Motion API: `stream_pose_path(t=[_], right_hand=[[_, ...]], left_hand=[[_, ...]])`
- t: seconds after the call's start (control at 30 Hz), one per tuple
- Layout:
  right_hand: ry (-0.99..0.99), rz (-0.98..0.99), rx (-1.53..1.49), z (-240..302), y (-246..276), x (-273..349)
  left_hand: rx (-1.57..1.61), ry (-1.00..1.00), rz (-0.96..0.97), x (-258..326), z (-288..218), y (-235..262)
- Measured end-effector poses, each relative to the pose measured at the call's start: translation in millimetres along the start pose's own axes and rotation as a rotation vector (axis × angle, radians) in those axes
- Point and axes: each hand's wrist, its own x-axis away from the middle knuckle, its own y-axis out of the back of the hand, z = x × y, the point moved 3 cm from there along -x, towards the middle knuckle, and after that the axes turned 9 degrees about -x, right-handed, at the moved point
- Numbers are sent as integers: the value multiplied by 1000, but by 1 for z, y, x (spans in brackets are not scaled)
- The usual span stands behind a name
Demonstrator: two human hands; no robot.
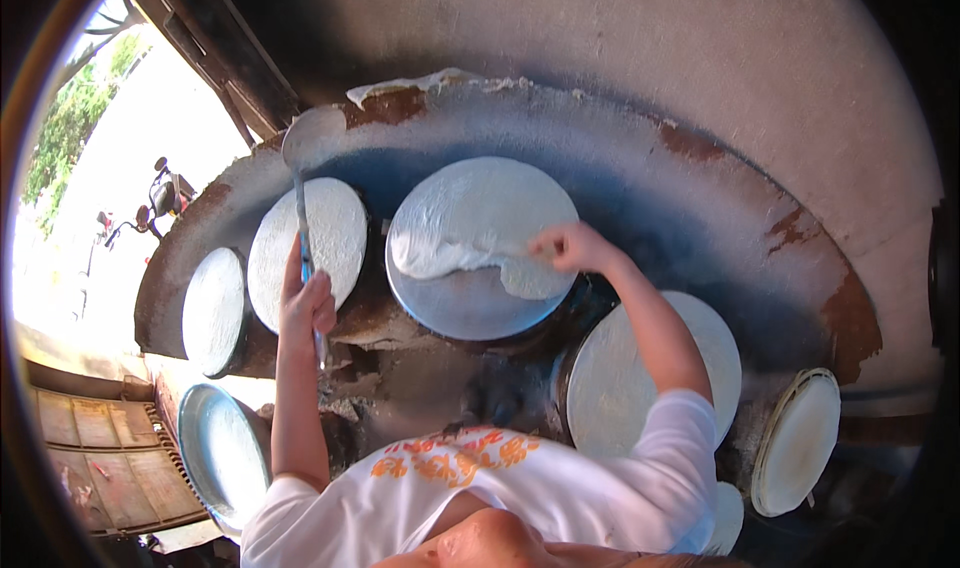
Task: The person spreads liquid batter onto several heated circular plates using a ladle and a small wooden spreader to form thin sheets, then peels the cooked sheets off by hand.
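One hand in my head view, the left hand (308, 303), is closed round the handle of the ladle (316, 133); the right hand (570, 248), well apart from it, is curled at the right side of the white sheet (480, 208), and I cannot tell whether it grips. The sheet lies over the upper part of the middle disc (465, 308), its near edge rumpled, bare surface below. I judge it light, limp, damp and slippery, quick to tear, so I favour a broad, gentle pinch along that loose edge. The ladle keeps my left hand occupied and crosses in front of the inner left disc (335, 238). My right forearm passes over the right disc (610, 398). A curved wall (600, 118) rises behind, limiting reach; a basin (222, 453) stands lower left.
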Motion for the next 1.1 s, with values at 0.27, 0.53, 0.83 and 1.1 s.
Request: stream_pose_path(t=[0.27, 0.53, 0.83, 1.1], right_hand=[[-24, 176, 61, 0, 0, 10], [151, 79, 59, 9, -37, -7], [227, -194, 22, -5, -67, 75], [-74, -688, -18, 19, -174, 178]], left_hand=[[145, -92, 115, 16, -11, 10], [394, -102, 289, 5, -18, -41], [352, -71, 426, 24, -26, -69], [286, -114, 501, 52, -32, 14]])
